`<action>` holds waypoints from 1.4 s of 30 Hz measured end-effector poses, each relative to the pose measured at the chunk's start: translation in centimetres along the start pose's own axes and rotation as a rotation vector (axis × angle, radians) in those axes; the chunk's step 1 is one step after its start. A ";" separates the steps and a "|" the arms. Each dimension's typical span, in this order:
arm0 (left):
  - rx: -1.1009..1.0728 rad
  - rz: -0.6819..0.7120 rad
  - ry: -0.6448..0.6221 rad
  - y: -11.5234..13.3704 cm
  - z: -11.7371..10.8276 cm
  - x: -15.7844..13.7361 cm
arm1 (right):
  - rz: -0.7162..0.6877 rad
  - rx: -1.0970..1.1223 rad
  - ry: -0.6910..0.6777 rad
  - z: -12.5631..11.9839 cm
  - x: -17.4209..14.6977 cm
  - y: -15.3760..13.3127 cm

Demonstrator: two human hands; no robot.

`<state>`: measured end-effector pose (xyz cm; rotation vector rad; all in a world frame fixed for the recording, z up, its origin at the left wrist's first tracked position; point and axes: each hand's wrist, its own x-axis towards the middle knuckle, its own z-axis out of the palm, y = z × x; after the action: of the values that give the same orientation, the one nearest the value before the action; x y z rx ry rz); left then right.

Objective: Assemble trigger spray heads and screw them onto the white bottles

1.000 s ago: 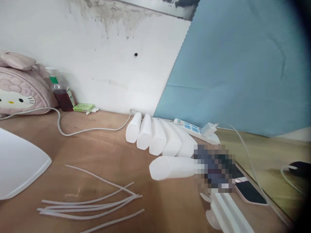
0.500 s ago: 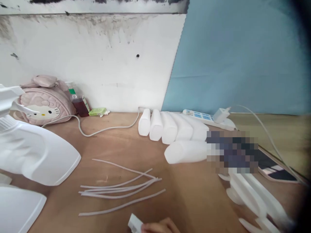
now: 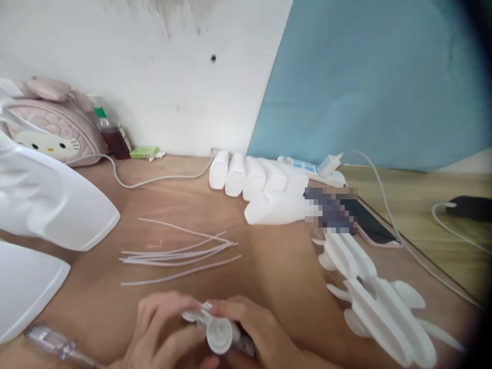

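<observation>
At the bottom middle, a small white plastic fitting (image 3: 220,335) with a round, cap-like end facing me is between my two hands. It looks like a part of a spray head. My right hand (image 3: 265,325) grips it from the right side, fingers wrapped round it. My left hand (image 3: 163,325) is closed on its left end with curled fingers; part of the grip is hidden. To the left lies a tool with a clear handle (image 3: 49,341), its shaft running towards my left wrist. Several thin white plastic tubes (image 3: 177,259) lie just beyond my hands.
White bottle-shaped pieces (image 3: 253,177) stand in a row by the wall. Large white plastic housings (image 3: 77,205) fill the left side; long white curved parts (image 3: 384,307) lie right. A phone (image 3: 372,223), power strip (image 3: 326,174), cable (image 3: 154,179), pink bag (image 3: 57,123) and bottle (image 3: 115,141) sit behind.
My view has tilted down. My left hand has come into view, and both hands are now together on the white fitting. The clear-handled tool now shows at lower left.
</observation>
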<state>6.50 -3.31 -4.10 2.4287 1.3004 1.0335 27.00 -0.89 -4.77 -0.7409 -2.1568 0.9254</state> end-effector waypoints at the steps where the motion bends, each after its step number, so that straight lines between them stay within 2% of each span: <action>1: -0.010 0.025 0.007 -0.1 0.0 0.5 | 0.020 0.014 -0.015 -0.2 0.1 -0.4; 5: -0.146 0.172 -0.077 -0.5 0.1 2.2 | 0.040 -0.030 0.004 -0.7 0.6 -1.2; 10: -0.257 0.167 -0.140 -0.6 0.0 2.2 | -0.122 -0.107 0.080 -0.5 0.4 -1.2; 14: -0.242 0.175 -0.129 -0.6 0.1 1.9 | -0.115 -0.295 0.155 0.0 0.1 -0.9; 19: -0.178 0.123 -0.245 -0.5 0.2 2.0 | -0.150 -0.514 0.180 0.2 -0.1 -0.6; 24: -0.230 0.152 -0.145 -0.6 0.5 2.1 | -0.120 -0.497 0.169 -0.1 0.1 -0.8; 29: -0.186 0.186 -0.153 -0.3 0.1 2.5 | -0.176 -0.516 0.187 0.0 0.5 -0.5; 32: -0.209 0.198 -0.099 -0.2 0.2 2.5 | -0.199 -0.517 0.168 -0.2 0.7 -0.4; 34: -0.206 0.206 -0.099 -0.2 0.3 2.5 | -0.192 -0.492 0.086 -0.6 0.8 -0.6; 37: -0.178 0.205 -0.190 -0.3 0.1 2.5 | -0.138 -0.307 0.004 -1.4 0.8 -0.8; 40: -0.207 0.169 -0.227 -0.4 -0.1 2.4 | -0.019 -0.173 0.065 -1.8 0.6 -0.5; 42: -0.235 0.131 -0.230 -0.5 -0.1 2.2 | 0.056 -0.307 0.131 -1.7 0.6 0.2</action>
<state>6.97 -1.34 -3.23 2.3917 0.9042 0.8516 27.92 0.34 -3.85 -0.9852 -2.1939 0.5600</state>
